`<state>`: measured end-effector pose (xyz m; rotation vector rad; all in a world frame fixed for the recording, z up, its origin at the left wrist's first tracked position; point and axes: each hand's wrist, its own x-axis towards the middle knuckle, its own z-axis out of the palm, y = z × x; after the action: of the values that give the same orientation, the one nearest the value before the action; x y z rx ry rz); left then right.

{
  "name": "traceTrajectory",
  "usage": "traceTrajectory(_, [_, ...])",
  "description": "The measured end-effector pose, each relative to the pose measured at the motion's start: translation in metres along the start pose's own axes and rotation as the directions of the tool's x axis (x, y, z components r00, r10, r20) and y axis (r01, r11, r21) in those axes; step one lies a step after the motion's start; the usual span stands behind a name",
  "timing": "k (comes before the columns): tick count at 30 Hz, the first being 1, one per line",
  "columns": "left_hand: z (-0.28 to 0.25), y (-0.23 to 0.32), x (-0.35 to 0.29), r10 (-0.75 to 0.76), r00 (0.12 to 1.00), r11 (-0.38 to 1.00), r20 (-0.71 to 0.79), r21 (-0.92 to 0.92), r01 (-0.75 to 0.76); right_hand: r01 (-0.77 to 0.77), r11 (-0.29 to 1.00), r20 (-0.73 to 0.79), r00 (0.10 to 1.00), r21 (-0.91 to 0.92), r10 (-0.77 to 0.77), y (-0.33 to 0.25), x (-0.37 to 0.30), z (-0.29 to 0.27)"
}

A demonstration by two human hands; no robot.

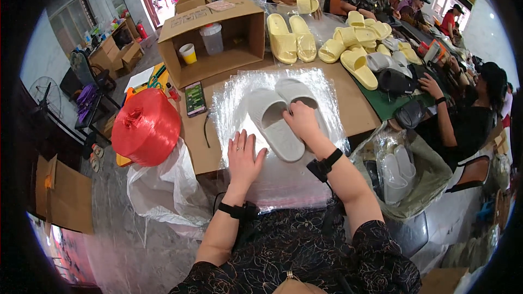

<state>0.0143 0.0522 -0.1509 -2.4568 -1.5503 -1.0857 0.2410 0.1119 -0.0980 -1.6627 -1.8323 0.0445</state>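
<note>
A pair of light grey slide slippers [286,142] lies side by side on a stack of clear plastic bags [231,93] in front of me. My right hand [303,122] is closed on the slippers, its fingers curled where the two meet; the fingertips are partly hidden. Flat on the bags, just left of the near slipper's heel, rests my left hand [243,158] with its fingers apart, holding nothing.
Left of the bags are a phone [195,98] and a large roll of red twine [146,128]. Behind stands an open cardboard box [229,60] with cups. Yellow slippers [283,38] lie farther back. A sack [430,179] with bagged slippers is at right, near a co-worker.
</note>
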Motion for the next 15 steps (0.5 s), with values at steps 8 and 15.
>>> traceTrajectory(8, [-0.002, 0.000, -0.002, -0.012, 1.000, 1.000, 0.008, 0.000, 0.012, -0.077, 0.996, -0.056, 0.996, -0.037, 0.075, -0.005, -0.039, -0.010])
traceTrajectory(15, [0.004, -0.001, -0.001, -0.006, 1.000, 1.000, -0.001, 0.012, 0.006, -0.082, 0.995, -0.102, 0.992, -0.061, 0.075, -0.002, -0.045, 0.001])
